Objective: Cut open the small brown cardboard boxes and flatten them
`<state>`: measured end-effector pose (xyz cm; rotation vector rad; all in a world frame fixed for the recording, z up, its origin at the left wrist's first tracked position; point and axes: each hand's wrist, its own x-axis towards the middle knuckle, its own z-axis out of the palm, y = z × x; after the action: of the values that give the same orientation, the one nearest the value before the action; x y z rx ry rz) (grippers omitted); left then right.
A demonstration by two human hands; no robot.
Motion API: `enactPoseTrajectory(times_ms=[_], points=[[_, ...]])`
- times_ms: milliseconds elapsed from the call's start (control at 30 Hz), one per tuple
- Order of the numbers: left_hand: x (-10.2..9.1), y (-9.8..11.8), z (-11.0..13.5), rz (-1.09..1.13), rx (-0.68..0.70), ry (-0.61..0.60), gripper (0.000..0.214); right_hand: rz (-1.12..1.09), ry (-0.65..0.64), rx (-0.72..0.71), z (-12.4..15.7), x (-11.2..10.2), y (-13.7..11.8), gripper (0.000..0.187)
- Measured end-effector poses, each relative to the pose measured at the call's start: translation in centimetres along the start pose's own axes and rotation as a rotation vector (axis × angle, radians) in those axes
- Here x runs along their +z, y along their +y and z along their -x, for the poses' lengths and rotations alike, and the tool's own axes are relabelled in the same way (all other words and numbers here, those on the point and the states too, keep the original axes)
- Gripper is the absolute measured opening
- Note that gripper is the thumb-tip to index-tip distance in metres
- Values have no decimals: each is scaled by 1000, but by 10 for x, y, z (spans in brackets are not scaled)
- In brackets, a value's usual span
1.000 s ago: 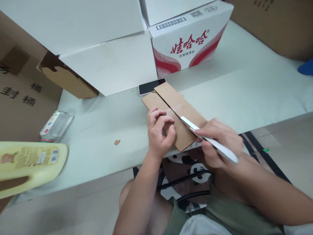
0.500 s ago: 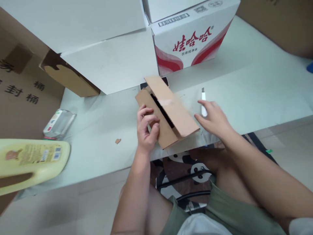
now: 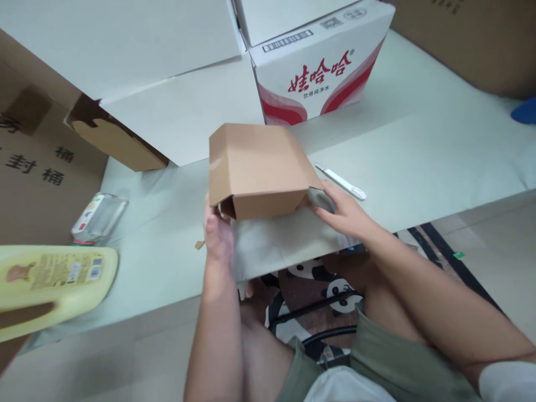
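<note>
A small brown cardboard box (image 3: 255,167) is lifted off the pale table (image 3: 419,162) and tipped so its closed side faces me. My left hand (image 3: 216,231) grips its lower left corner, fingers hidden under the box. My right hand (image 3: 345,215) holds the lower right corner, where a grey object (image 3: 321,199) sticks out from the box against my fingers. A white utility knife (image 3: 341,182) lies on the table just right of the box, apart from both hands.
A white carton with red lettering (image 3: 322,67) and large white boxes (image 3: 184,106) stand behind. A brown carton (image 3: 29,156) is at left. A yellow jug (image 3: 50,287) and a clear bottle (image 3: 97,216) lie at left. A cardboard scrap (image 3: 199,244) sits near my left wrist.
My right hand put the knife down on the table and moved to the box. Both hands lifted the box and turned it over; the phone behind it is now hidden.
</note>
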<state>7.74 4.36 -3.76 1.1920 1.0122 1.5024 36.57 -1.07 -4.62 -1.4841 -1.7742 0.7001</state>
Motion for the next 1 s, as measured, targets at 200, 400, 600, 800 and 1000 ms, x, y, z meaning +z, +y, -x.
enactPoseTrajectory(times_ms=[200, 400, 600, 800, 1000], points=[[-7, -6, -6, -99, 58, 77, 64, -190, 121, -17, -20, 24, -6, 57], [-15, -10, -11, -103, 2, 111, 67, -353, 162, 80, -28, 42, 2, 43], [-14, -2, -11, -146, -48, 120, 73, -373, 263, 125, -19, 34, -4, 45], [-14, 8, -4, -240, -41, 10, 58, -538, 419, 157, -21, 25, -5, 51], [-26, 0, -6, -175, -42, 42, 44, -648, 589, 269, -15, 6, -11, 38]])
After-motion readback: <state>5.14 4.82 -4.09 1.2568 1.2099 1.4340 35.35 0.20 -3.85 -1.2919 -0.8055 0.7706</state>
